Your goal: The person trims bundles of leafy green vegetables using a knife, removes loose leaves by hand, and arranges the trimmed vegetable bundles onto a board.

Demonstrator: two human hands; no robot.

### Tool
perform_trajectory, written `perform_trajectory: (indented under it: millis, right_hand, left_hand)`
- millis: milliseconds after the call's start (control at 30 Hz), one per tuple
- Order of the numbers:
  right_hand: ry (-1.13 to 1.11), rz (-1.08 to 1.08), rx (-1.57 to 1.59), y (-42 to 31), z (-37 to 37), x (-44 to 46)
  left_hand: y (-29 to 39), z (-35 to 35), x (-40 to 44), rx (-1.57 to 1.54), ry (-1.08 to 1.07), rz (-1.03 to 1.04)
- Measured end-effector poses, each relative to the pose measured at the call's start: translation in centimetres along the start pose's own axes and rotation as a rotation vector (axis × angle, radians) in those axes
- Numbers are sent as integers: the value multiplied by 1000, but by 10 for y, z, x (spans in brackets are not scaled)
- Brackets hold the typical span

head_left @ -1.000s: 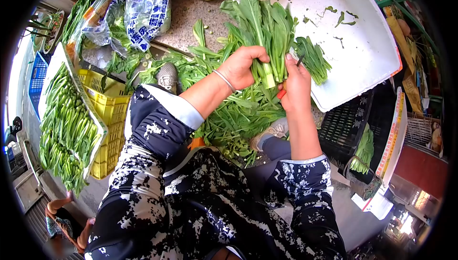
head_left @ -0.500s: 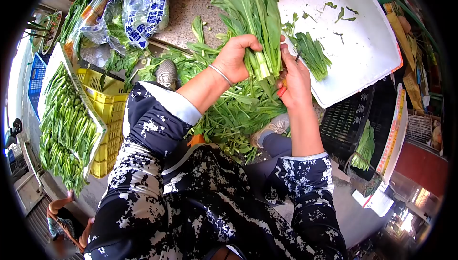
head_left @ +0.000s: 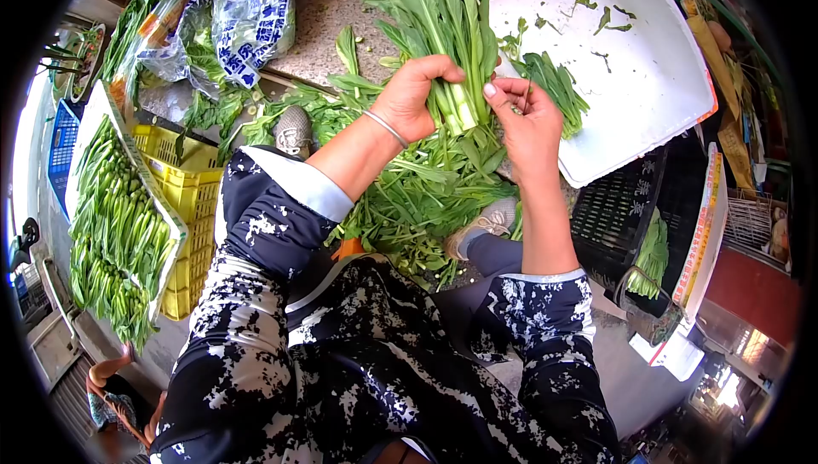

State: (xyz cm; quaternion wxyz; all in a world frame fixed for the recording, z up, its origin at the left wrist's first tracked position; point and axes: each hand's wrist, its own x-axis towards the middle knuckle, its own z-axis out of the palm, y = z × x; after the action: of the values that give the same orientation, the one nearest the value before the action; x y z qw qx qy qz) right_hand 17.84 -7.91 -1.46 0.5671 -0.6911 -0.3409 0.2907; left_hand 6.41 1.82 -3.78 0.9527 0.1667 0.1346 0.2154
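Note:
My left hand (head_left: 415, 97) is wrapped round a bunch of leafy greens (head_left: 439, 17), with its pale cut stalk ends pointing down toward me. Close to the right side of those stalks is my right hand (head_left: 530, 123), its thumb and fingers curled together in a pinch. What sits between these fingers is hidden or too small to name. Behind the right hand, a smaller bunch of greens (head_left: 554, 89) lies in a white foam box (head_left: 635, 93). Below both hands spreads a pile of loose leaves and stems (head_left: 426, 200) on the ground.
To the left, a foam tray of tidy green stalks (head_left: 123, 230) rests against yellow crates (head_left: 194, 234). Plastic bags (head_left: 254, 17) of vegetables stand at the back. A black crate (head_left: 618, 213) is at right. My shoes (head_left: 481, 225) flank the pile. Another person (head_left: 111, 400) appears lower left.
A red-handled tool with a dark tip, seen in my right hand before, no longer shows. The right hand has turned and its fingers have moved up near the stalks. The bunch has shifted slightly left.

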Motion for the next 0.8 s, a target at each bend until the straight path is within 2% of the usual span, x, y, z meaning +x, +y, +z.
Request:
perform_trajectory:
  millis: [100,267,400,567,800]
  right_hand:
    - [51,-48,21,1,3,-2]
    - [54,-136,-256,-8,3,-8]
    - [9,-129,-151,-1,2,-5]
    - [12,-121,-184,1,3,-5]
    - [41,-73,-298,0,4,-9]
  left_hand:
    - [-1,-1,0,29,31,1]
    - [0,4,-1,-2,90,19]
    - [0,0,-2,76,101,15]
    - [0,5,-6,49,44,5]
    - [-2,8,-7,125,141,78]
